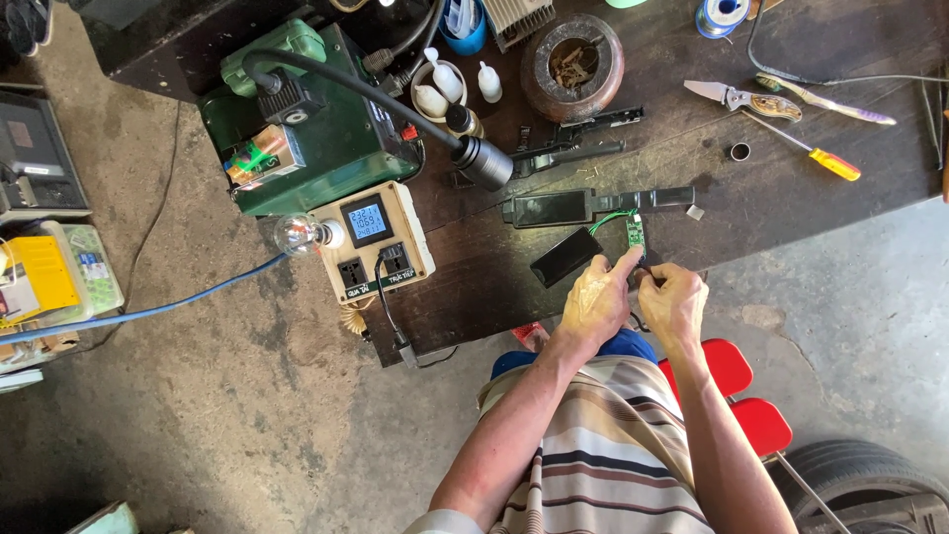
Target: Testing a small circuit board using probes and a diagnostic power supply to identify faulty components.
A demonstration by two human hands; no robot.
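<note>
green circuit board [635,232], small and rectangular, sits at the near edge of the dark wooden workbench [791,198], with thin green wires [611,219] curving from it to a black handle-shaped casing [593,205] lying just beyond. the left hand [596,299] reaches toward the board with its forefinger stretched out, the tip touching or almost touching the board's lower end; the other fingers are loosely curled and hold nothing that can be seen. the right hand [674,300] sits just beside it, fingers pinched narrowly together on something small and dark near the board; what it is cannot be told. a flat black cover piece [564,256] lies on the bench just left of the left hand. farther back stand a green boxy machine [316,129] with a thick black hose [395,109], a tan socket box [381,242] with a lit screen and a clear bulb [297,234] at its side, several small white bottles [445,84] and a round brown pot [573,64]. off to the right lie a folding knife [736,98] and a yellow-handled screwdriver [816,156], well apart from the hands. a red stool [736,391] shows beside the person's striped shirt [613,455].
</note>
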